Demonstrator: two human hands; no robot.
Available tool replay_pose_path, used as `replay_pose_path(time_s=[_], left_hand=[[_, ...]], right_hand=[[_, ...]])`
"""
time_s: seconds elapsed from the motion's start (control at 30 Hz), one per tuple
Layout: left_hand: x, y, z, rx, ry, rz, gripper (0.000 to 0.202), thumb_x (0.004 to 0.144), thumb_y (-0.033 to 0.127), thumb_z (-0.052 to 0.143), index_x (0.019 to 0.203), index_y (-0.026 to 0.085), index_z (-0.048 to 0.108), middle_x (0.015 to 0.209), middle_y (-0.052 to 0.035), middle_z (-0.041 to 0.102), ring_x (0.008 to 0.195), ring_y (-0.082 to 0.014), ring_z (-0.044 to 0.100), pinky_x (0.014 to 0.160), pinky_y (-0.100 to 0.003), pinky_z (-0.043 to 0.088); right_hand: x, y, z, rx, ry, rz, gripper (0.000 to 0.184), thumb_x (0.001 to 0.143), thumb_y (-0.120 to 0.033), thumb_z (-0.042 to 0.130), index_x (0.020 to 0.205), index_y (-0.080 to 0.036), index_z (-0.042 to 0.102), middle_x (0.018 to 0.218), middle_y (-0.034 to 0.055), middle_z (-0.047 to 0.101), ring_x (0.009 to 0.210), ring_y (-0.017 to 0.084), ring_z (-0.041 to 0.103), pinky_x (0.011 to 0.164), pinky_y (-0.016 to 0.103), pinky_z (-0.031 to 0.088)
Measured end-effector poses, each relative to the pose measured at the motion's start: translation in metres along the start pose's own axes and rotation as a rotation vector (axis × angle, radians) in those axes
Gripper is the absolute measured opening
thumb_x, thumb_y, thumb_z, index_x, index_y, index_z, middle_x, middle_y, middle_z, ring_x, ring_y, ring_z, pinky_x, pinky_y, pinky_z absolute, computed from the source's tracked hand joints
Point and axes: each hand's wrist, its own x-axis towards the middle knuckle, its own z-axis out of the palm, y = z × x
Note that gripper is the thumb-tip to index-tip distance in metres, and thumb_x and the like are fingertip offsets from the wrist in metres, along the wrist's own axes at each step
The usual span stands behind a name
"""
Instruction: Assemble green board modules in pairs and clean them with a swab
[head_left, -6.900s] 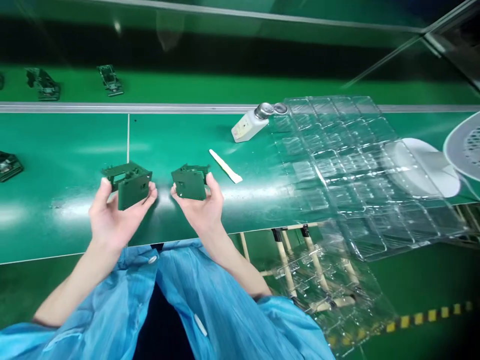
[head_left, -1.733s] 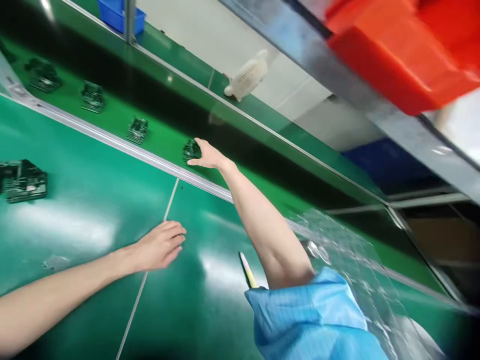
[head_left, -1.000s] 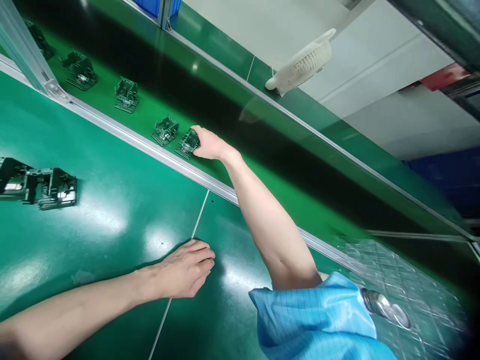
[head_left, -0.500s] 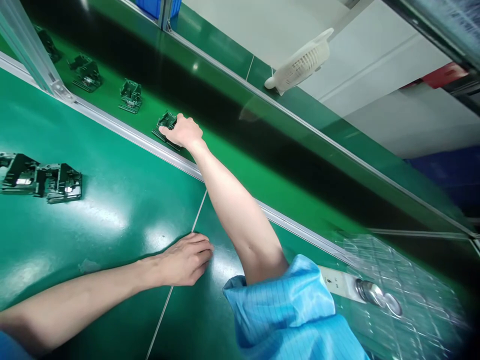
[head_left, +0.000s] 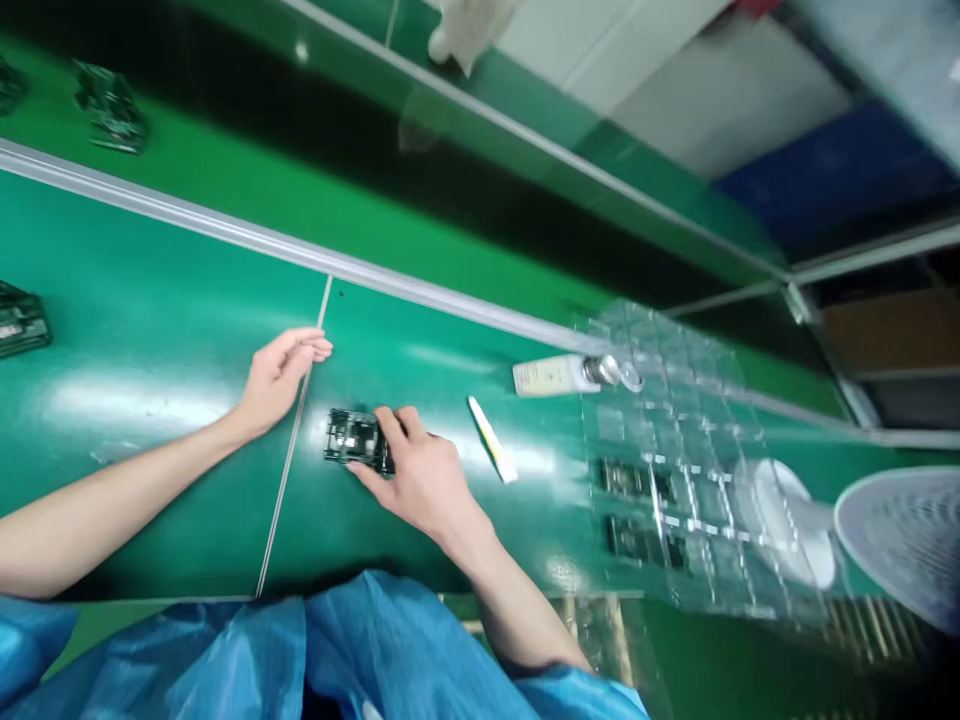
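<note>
The dark green part (head_left: 351, 440) lies flat on the table (head_left: 150, 400), gripped by the right hand (head_left: 420, 478), seemingly to steady it, while the left hand (head_left: 279, 378) rests open and empty nearby.

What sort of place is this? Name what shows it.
Probably a factory assembly line: a long green conveyor belt carries small dark parts, a clear plastic compartment tray lies on the green bench, and the right hand grips a dark green moulded part.
</note>
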Motion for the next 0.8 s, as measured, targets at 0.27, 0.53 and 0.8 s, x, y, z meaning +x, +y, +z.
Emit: replay_pose_path(time_s=[0.27,0.53,0.8], left_hand=[[-0.110,0.058,-0.012,0.039,-0.224,-0.169,0.049,0.085,0.050,0.067,0.128,0.026,0.062,0.126,-0.0050,0.069,0.121,-0.0285,0.062,0.108,-0.046,0.049],[-0.142,0.059,0.008,0.228,-0.022,-0.136,0.029,0.086,0.031,0.063,0.112,0.023,0.069,0.107,-0.0046,0.075,0.105,-0.0222,0.068,0.097,-0.038,0.051],[-0.141,0.063,0.013,0.190,0.044,-0.110,0.017,0.084,0.020,0.058,0.094,0.022,0.071,0.098,-0.0009,0.076,0.102,-0.0192,0.069,0.096,-0.035,0.051]], right_hand=[[-0.062,-0.028,0.053,0.376,0.111,-0.006,0.078,0.086,-0.063,0.063,0.146,-0.017,0.041,0.131,0.0173,0.056,0.101,0.030,0.068,0.073,0.041,0.062],[-0.077,-0.016,0.112,0.837,0.511,-0.082,0.066,0.090,-0.050,0.063,0.144,-0.019,0.040,0.130,0.0156,0.056,0.067,0.013,0.062,0.065,0.035,0.062],[-0.070,-0.012,0.116,0.902,0.536,-0.103,0.059,0.086,-0.048,0.068,0.133,-0.018,0.050,0.125,0.0123,0.061,0.059,0.009,0.057,0.062,0.030,0.060]])
